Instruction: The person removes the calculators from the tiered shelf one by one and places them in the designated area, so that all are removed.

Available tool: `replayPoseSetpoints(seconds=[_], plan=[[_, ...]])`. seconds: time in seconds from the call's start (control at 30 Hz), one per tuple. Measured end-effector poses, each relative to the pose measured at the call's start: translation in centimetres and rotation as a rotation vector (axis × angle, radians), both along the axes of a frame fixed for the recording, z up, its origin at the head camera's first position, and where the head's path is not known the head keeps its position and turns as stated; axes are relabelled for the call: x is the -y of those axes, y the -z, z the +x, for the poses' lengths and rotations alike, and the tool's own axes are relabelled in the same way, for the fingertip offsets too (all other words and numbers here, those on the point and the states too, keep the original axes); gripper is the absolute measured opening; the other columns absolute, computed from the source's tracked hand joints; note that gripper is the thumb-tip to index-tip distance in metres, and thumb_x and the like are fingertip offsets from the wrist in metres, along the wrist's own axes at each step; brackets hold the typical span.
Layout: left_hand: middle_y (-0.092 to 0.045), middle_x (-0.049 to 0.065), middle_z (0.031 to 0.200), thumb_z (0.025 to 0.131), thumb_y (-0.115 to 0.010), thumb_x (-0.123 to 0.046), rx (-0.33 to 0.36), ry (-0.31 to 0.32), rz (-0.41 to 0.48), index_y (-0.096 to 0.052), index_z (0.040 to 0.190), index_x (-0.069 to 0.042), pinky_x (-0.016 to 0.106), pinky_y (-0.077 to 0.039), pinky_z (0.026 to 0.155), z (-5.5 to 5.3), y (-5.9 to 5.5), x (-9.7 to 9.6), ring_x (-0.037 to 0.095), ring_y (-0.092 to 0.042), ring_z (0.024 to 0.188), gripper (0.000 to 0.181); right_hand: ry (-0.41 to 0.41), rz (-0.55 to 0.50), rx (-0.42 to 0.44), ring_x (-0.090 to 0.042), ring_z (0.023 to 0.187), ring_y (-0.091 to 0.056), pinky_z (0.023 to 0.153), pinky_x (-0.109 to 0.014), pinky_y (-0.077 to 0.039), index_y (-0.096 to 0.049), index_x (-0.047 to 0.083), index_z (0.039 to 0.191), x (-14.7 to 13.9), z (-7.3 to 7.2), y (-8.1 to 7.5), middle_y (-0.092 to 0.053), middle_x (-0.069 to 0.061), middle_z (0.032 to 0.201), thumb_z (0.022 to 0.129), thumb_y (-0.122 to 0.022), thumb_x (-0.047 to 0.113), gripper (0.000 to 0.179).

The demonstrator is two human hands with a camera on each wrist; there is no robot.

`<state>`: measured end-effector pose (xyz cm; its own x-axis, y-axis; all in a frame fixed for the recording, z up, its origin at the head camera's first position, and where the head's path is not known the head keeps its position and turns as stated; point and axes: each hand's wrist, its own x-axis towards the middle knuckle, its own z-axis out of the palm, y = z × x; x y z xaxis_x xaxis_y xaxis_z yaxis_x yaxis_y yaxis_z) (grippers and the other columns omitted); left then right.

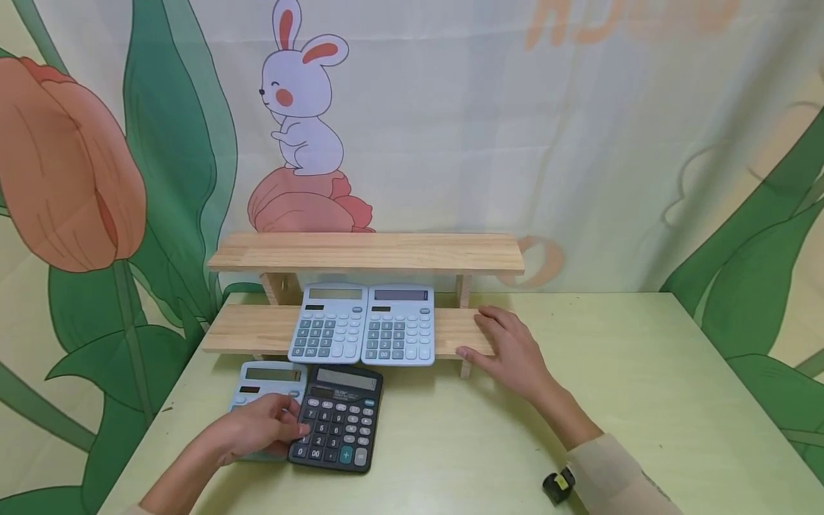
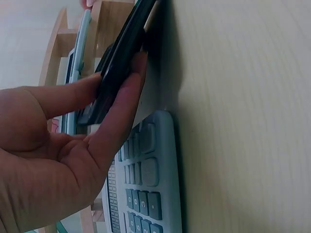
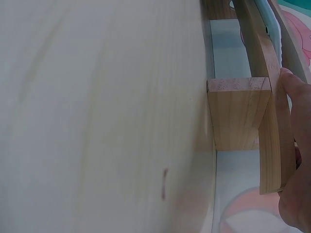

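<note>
My left hand [image 1: 254,429] pinches the left edge of a black calculator [image 1: 354,436] between thumb and fingers. In the left wrist view, that black calculator [image 2: 116,68] is tilted, its near end raised off the table. Under my left hand a light blue calculator [image 1: 270,374], partly hidden, lies on the table. Two more light blue calculators, a left one [image 1: 347,325] and a right one [image 1: 415,343], lean side by side on the lower board of a two-tier wooden shelf [image 1: 247,330]. My right hand [image 1: 515,354] grips the right end of that board, as the right wrist view also shows.
The upper board [image 1: 367,252] of the shelf bears nothing. A small black tape measure [image 1: 558,486] with a yellow mark lies near my right sleeve. Behind the pale table [image 1: 644,386] hangs a printed curtain [image 1: 450,129] with a rabbit and tulips.
</note>
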<state>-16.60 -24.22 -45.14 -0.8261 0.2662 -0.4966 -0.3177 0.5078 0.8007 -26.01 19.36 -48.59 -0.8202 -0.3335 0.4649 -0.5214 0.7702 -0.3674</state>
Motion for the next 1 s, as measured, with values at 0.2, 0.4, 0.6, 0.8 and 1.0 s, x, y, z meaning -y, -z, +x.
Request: replayPoseSetpoints(seconds=[0.2,0.4,0.6,0.8,1.0], plan=[[-0.067,0.012,0.092,0.102,-0.070,-0.008,-0.074,-0.054,-0.077,-0.059,0.111,0.006,0.040,-0.063,0.072,0.1,0.2,-0.4,0.019,-0.070,0.082,0.020,-0.003,0.001,-0.006,-0.040,0.141,-0.050,0.113,-0.059,-0.044,-0.065,-0.006,0.137,-0.1,-0.1,0.1,-0.056,-0.020,0.150,0.090,-0.082,0.051,0.076],[-0.067,0.009,0.089,0.100,-0.075,-0.011,-0.123,-0.081,-0.209,-0.064,0.106,0.002,0.036,-0.061,0.067,-0.1,0.2,-0.8,0.019,-0.065,0.079,0.018,-0.006,-0.003,-0.009,-0.040,0.140,-0.050,0.113,-0.059,-0.045,-0.066,-0.006,0.136,0.0,-0.1,0.1,-0.057,-0.020,0.150,0.089,-0.083,0.051,0.075],[-0.066,0.006,0.085,0.097,-0.079,-0.014,-0.207,-0.057,-0.334,-0.068,0.105,0.002,0.033,-0.058,0.063,-0.1,0.0,-0.9,0.018,-0.063,0.075,0.021,0.000,-0.006,-0.006,-0.040,0.140,-0.050,0.113,-0.059,-0.044,-0.066,-0.006,0.136,0.0,-0.1,0.1,-0.057,-0.020,0.150,0.089,-0.082,0.051,0.076],[-0.065,0.005,0.083,0.096,-0.080,-0.015,-0.252,-0.041,-0.390,-0.069,0.103,0.001,0.032,-0.055,0.062,0.0,0.1,-1.1,0.017,-0.061,0.072,0.021,0.002,-0.003,-0.006,-0.039,0.140,-0.050,0.112,-0.059,-0.045,-0.066,-0.006,0.136,0.0,-0.2,0.3,-0.057,-0.019,0.150,0.089,-0.082,0.052,0.076],[-0.064,0.002,0.076,0.094,-0.083,-0.019,-0.333,-0.017,-0.436,-0.069,0.094,-0.003,0.032,-0.049,0.062,0.2,0.3,-1.4,0.016,-0.059,0.067,0.021,0.002,-0.004,-0.013,-0.039,0.140,-0.050,0.112,-0.059,-0.045,-0.066,-0.005,0.136,0.0,-0.2,0.3,-0.057,-0.019,0.150,0.089,-0.082,0.052,0.075]])
